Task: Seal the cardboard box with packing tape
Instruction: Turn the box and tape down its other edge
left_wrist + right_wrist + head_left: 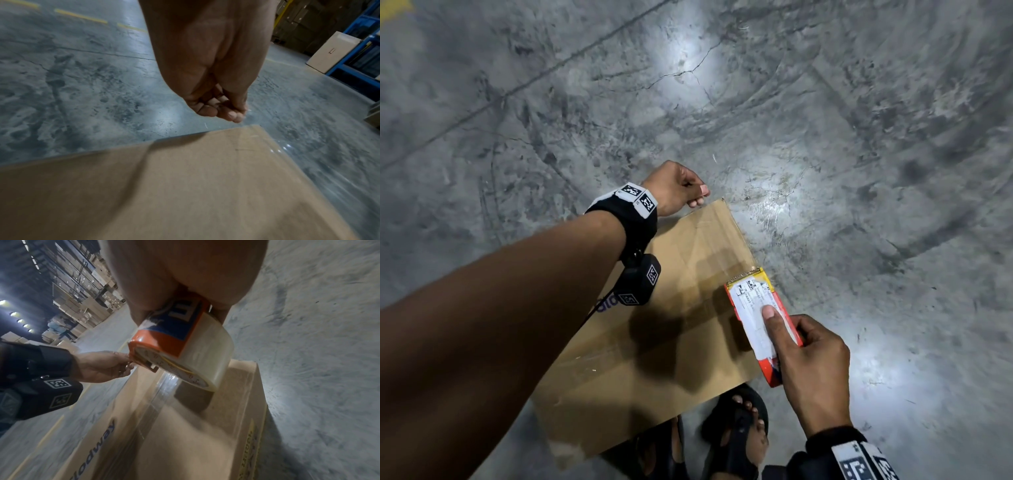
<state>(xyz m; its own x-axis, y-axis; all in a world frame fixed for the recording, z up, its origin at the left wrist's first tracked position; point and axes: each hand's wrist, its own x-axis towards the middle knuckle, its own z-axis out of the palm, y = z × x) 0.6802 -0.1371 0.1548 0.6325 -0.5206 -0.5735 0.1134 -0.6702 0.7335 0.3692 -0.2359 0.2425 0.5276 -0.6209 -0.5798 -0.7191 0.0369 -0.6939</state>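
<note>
A brown cardboard box (654,342) lies on the concrete floor with its flaps down and a clear tape strip (162,392) along its seam. My right hand (808,356) grips an orange tape dispenser (756,315) with a clear roll (207,356), thumb pressed on its label. The dispenser's blade end sits at the box's right edge. My left hand (700,197) hovers over the far corner, fingers (234,113) pinched on the end of a faint clear tape that stretches back toward the dispenser.
My feet in black sandals (736,421) stand at the box's near edge. A blue rack (359,48) and a white carton (333,52) stand far off, and stacked cartons (82,305) line an aisle. Bare concrete surrounds the box.
</note>
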